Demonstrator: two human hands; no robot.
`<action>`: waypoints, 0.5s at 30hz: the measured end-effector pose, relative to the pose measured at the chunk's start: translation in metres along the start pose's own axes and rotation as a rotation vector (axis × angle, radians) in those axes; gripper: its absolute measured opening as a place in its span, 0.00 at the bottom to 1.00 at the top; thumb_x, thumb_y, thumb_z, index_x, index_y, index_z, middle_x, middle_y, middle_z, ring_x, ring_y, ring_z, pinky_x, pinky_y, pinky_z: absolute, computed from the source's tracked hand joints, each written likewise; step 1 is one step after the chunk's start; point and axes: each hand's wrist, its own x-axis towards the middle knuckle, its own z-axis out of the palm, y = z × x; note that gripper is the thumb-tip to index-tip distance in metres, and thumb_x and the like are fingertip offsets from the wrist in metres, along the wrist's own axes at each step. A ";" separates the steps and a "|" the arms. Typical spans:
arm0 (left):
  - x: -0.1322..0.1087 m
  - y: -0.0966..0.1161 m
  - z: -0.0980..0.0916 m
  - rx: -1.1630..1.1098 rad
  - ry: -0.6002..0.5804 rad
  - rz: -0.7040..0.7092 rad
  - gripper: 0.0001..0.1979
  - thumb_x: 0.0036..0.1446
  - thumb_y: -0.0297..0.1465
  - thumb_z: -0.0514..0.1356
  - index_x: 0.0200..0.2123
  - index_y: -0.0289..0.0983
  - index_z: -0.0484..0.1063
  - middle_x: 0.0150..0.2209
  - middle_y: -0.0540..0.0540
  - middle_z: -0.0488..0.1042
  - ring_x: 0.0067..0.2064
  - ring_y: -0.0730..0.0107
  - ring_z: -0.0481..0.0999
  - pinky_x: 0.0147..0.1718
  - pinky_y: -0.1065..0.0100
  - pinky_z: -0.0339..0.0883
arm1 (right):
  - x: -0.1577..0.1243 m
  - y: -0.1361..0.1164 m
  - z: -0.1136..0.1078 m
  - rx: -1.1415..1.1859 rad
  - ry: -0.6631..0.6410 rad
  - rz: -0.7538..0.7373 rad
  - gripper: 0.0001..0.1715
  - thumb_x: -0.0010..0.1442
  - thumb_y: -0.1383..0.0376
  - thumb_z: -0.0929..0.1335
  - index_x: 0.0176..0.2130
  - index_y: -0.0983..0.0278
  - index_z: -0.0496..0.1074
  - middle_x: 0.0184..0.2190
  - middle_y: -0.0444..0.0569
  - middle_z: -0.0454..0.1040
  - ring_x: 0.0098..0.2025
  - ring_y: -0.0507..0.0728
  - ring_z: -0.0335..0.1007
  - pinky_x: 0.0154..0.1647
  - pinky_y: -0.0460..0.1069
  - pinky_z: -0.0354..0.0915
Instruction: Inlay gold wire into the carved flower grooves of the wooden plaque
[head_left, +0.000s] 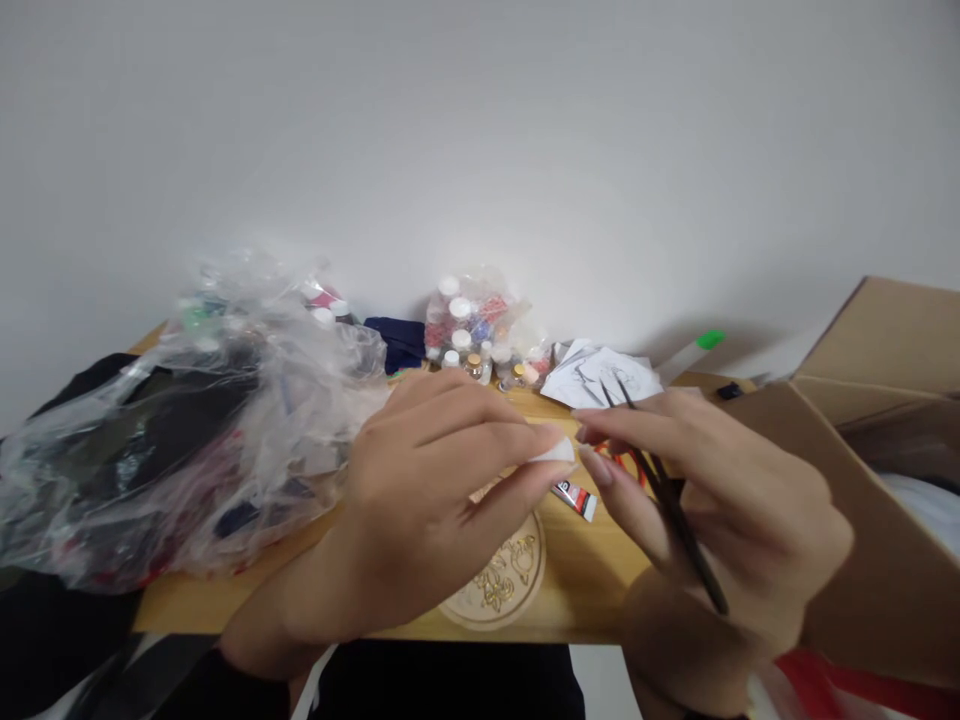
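Observation:
My left hand [442,490] is closed, pinching a small white piece [556,450] between thumb and forefinger; what the piece is I cannot make out. Dark tweezers [684,525] lie across my right hand [750,500], tips pointing up and away. The right thumb and forefinger come close to the white piece, with a small gap showing. Below the left hand, partly hidden by it, lies a round wooden disc [517,570] with a gold-lined flower pattern. A small tube [577,500] with red and black print rests between the hands. Orange scissor-like handles [626,462] show behind the right fingers.
Clear plastic bags [300,400] cover the table's left side. At the back stand a bag of small bottles [480,320], a dark blue cloth [397,342], and drawn paper sheets [592,372]. A green-tipped white object [694,350] leans near an open cardboard box [862,530] on the right.

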 end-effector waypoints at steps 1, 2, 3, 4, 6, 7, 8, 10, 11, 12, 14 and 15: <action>0.001 0.000 0.001 -0.026 0.011 -0.007 0.02 0.57 0.28 0.64 0.34 0.40 0.73 0.29 0.53 0.76 0.32 0.74 0.74 0.32 0.66 0.69 | 0.001 0.001 0.000 0.072 -0.003 0.046 0.16 0.56 0.72 0.71 0.45 0.58 0.74 0.29 0.45 0.75 0.30 0.54 0.71 0.28 0.51 0.66; 0.002 0.000 0.002 -0.050 0.023 -0.010 0.03 0.57 0.28 0.64 0.35 0.40 0.73 0.29 0.53 0.76 0.32 0.74 0.74 0.32 0.67 0.69 | 0.002 0.001 0.000 0.140 -0.008 0.085 0.17 0.56 0.72 0.71 0.45 0.58 0.74 0.30 0.45 0.76 0.31 0.54 0.72 0.28 0.50 0.67; 0.002 0.000 0.003 -0.067 0.040 -0.011 0.03 0.57 0.27 0.64 0.35 0.40 0.73 0.30 0.52 0.76 0.32 0.74 0.74 0.32 0.67 0.69 | 0.003 0.002 0.000 0.201 -0.021 0.114 0.16 0.56 0.72 0.71 0.45 0.57 0.74 0.31 0.44 0.77 0.31 0.53 0.73 0.29 0.49 0.68; 0.002 0.000 0.005 -0.076 0.060 -0.013 0.04 0.56 0.26 0.64 0.35 0.39 0.73 0.31 0.52 0.77 0.33 0.74 0.74 0.32 0.67 0.69 | 0.004 0.003 0.001 0.259 -0.038 0.124 0.15 0.57 0.72 0.70 0.44 0.58 0.74 0.31 0.44 0.78 0.32 0.52 0.74 0.29 0.48 0.69; 0.003 -0.001 0.007 -0.086 0.092 -0.021 0.05 0.56 0.25 0.65 0.36 0.40 0.73 0.32 0.52 0.77 0.33 0.74 0.74 0.33 0.67 0.69 | 0.005 0.003 0.002 0.353 -0.078 0.137 0.14 0.59 0.72 0.68 0.43 0.58 0.75 0.30 0.43 0.78 0.31 0.51 0.75 0.28 0.46 0.70; 0.002 -0.001 0.008 -0.092 0.100 -0.023 0.06 0.56 0.25 0.65 0.36 0.40 0.74 0.32 0.52 0.77 0.33 0.74 0.74 0.33 0.67 0.70 | 0.005 0.004 0.003 0.393 -0.090 0.142 0.14 0.59 0.73 0.68 0.43 0.57 0.75 0.29 0.42 0.77 0.31 0.51 0.74 0.28 0.46 0.69; 0.002 -0.001 0.008 -0.100 0.103 -0.021 0.06 0.56 0.25 0.64 0.36 0.41 0.74 0.32 0.52 0.77 0.32 0.74 0.74 0.32 0.67 0.70 | 0.006 0.005 0.004 0.433 -0.103 0.142 0.14 0.59 0.73 0.68 0.43 0.57 0.75 0.29 0.42 0.77 0.30 0.50 0.74 0.27 0.45 0.69; 0.001 -0.001 0.008 -0.117 0.112 -0.020 0.06 0.56 0.26 0.64 0.37 0.41 0.74 0.32 0.52 0.77 0.32 0.74 0.73 0.32 0.67 0.69 | 0.006 0.008 0.006 0.537 -0.127 0.125 0.15 0.60 0.73 0.67 0.45 0.58 0.75 0.29 0.43 0.77 0.30 0.50 0.73 0.27 0.45 0.68; 0.000 0.000 0.008 -0.124 0.117 -0.024 0.05 0.57 0.27 0.64 0.37 0.41 0.74 0.32 0.52 0.76 0.32 0.74 0.73 0.32 0.68 0.69 | 0.006 0.011 0.007 0.598 -0.144 0.113 0.15 0.60 0.73 0.67 0.45 0.58 0.74 0.30 0.43 0.77 0.31 0.50 0.73 0.28 0.45 0.69; 0.000 0.001 0.008 -0.132 0.118 -0.030 0.05 0.57 0.27 0.64 0.38 0.41 0.74 0.32 0.52 0.76 0.32 0.74 0.73 0.32 0.68 0.69 | 0.006 0.014 0.008 0.652 -0.156 0.101 0.15 0.61 0.73 0.67 0.46 0.59 0.74 0.31 0.44 0.77 0.32 0.50 0.73 0.29 0.44 0.69; -0.002 0.003 0.008 -0.147 0.118 -0.049 0.04 0.58 0.27 0.63 0.38 0.40 0.75 0.32 0.51 0.75 0.32 0.75 0.72 0.32 0.68 0.68 | 0.007 0.022 0.010 0.750 -0.174 0.073 0.14 0.61 0.72 0.67 0.46 0.60 0.74 0.33 0.44 0.78 0.33 0.49 0.73 0.32 0.44 0.71; -0.003 0.004 0.007 -0.152 0.117 -0.062 0.04 0.58 0.27 0.63 0.38 0.39 0.75 0.32 0.51 0.75 0.32 0.75 0.72 0.32 0.69 0.68 | 0.007 0.027 0.011 0.799 -0.181 0.055 0.13 0.61 0.71 0.67 0.46 0.61 0.74 0.34 0.45 0.78 0.34 0.49 0.73 0.34 0.44 0.71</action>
